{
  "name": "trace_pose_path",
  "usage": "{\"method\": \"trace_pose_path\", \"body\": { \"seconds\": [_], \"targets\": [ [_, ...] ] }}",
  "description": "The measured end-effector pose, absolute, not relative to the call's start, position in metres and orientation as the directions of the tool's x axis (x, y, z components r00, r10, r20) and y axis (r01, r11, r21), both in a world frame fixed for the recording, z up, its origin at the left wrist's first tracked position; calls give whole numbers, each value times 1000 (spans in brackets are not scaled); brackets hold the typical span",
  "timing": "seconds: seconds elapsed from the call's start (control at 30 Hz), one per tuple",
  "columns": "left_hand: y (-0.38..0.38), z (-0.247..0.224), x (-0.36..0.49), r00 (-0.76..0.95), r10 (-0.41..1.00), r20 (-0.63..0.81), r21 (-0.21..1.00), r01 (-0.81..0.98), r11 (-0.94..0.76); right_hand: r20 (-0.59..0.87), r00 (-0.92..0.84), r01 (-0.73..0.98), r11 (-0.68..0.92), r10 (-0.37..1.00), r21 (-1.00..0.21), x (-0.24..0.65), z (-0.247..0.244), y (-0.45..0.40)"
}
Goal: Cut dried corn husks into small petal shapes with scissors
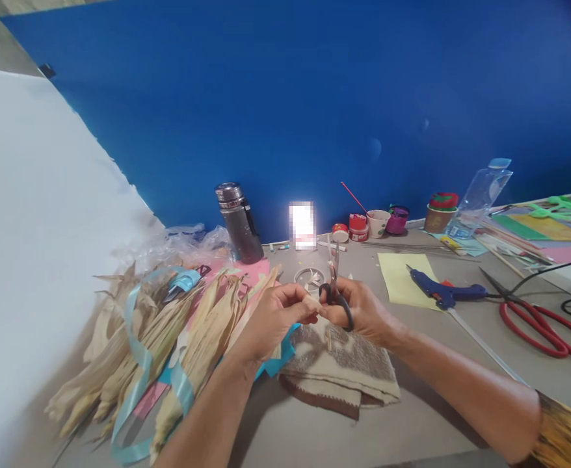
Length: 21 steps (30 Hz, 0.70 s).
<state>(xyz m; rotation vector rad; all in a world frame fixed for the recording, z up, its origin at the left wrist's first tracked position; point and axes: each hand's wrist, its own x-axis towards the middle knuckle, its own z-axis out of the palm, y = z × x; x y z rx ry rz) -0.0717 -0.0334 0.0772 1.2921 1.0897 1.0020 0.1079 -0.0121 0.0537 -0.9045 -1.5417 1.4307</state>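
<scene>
My left hand [276, 317] pinches a small pale piece of what looks like dried corn husk [313, 304]. Scissors with black handles [335, 276] sit in my right hand [363, 315], blades pointing up and away, while its fingertips also touch the pale piece. Beneath both hands lies a folded beige and brown cloth [348, 374]. Just beyond them is a clear round dish or ring [309, 273] with pale scraps in it. A bundle of dried corn husks [207, 325] spreads left of my left hand, with a light blue ribbon [132, 383] across it.
A dark thermos [241, 227], a bright blurred-out object [303, 225] and paint pots [358, 227] stand along the blue board [276, 97]. To the right are yellow paper [395, 279], a blue glue gun [446, 286], large red-handled scissors [539, 325] and a clear bottle [475, 201].
</scene>
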Motion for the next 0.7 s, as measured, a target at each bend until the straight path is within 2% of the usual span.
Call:
{"method": "trace_pose_path", "body": {
  "seconds": [0.1, 0.27, 0.47, 0.6, 0.7],
  "targets": [
    [-33, 78, -74, 246, 968, -42, 998, 57, 29, 78, -444, 20, 97, 893, -995, 113, 56, -9],
    [-32, 79, -73, 197, 980, -20, 985, 174, -15, 99, -466, 80, 153, 879, -985, 118, 57, -2],
    [-32, 77, -70, 158, 987, -29, 984, 180, 0, 122, -420, 17, 142, 899, -990, 122, 56, 4],
    [-33, 78, -70, 230, 973, -35, 984, 177, -6, 117, -532, 59, 175, 839, -983, 126, 56, 5],
    [-32, 79, -69, 265, 962, -61, 972, 234, -3, 109, -543, 78, 179, 832, -981, 127, 55, 6]
  ]
}}
